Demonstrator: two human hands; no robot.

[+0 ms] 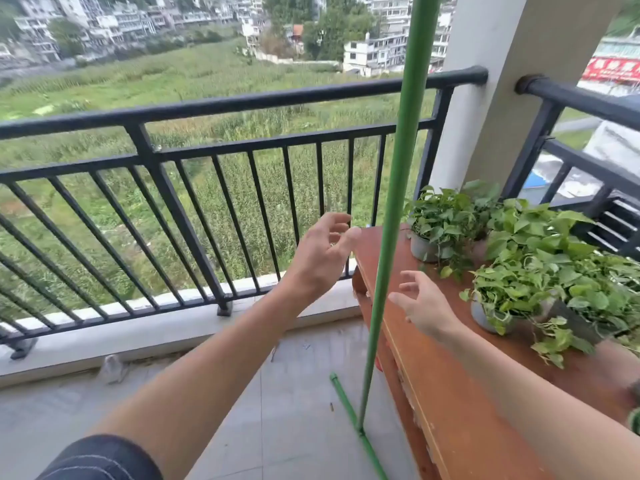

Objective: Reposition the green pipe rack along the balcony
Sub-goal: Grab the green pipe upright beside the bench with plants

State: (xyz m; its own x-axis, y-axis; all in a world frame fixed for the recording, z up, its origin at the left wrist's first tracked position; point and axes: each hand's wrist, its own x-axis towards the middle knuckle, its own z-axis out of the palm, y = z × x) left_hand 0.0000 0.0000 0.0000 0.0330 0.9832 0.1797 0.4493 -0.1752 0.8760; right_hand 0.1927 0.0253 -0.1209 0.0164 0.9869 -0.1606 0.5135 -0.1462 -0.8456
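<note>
The green pipe rack (398,188) shows as one tall upright pole rising out of the top of the view, joined to a green foot bar on the tiled floor beside the wooden table. My left hand (323,252) is open with fingers spread, just left of the pole and not touching it. My right hand (424,304) is open too, fingers apart, just right of the pole above the table top. Neither hand holds anything. The rest of the rack is out of view.
A reddish-brown wooden table (446,386) stands at the right, carrying two potted leafy plants (446,223) (540,282). The black balcony railing (214,105) runs across the front, and a white pillar (512,77) rises at the right. Grey floor tiles (242,410) spread to the left.
</note>
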